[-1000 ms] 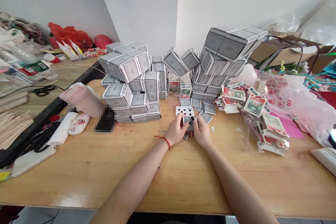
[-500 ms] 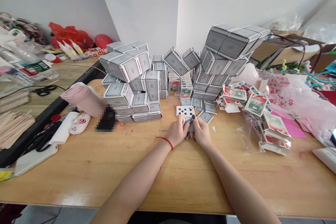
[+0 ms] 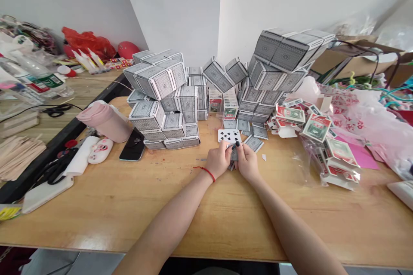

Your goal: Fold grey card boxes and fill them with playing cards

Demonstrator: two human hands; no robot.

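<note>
Both my hands meet over the middle of the table, fingers closed on a grey-backed playing card (image 3: 235, 155). My left hand (image 3: 218, 161), with a red string at the wrist, pinches its left side. The right side is gripped by my right hand (image 3: 248, 161), its dark-nailed thumb on top. Much of the card is hidden by my fingers. Just beyond them a spades card (image 3: 228, 135) lies face up. Several loose cards (image 3: 254, 142) rest face down beside it. Block-like stacks made of grey-backed cards rise at the left (image 3: 179, 103) and right (image 3: 269, 77).
Opened red and green card boxes (image 3: 340, 154) and plastic bags (image 3: 364, 116) lie at the right. A phone (image 3: 133, 146), a pink roll (image 3: 105, 121), black scissors (image 3: 58, 167) and a white mouse-shaped item (image 3: 100, 151) sit at the left. Card packs (image 3: 230, 105) stand between the stacks.
The view has shifted slightly, and everything sits a little further right in it. My hands keep their grip on the card, with only small finger movement. The phone's screen now shows clearly.
</note>
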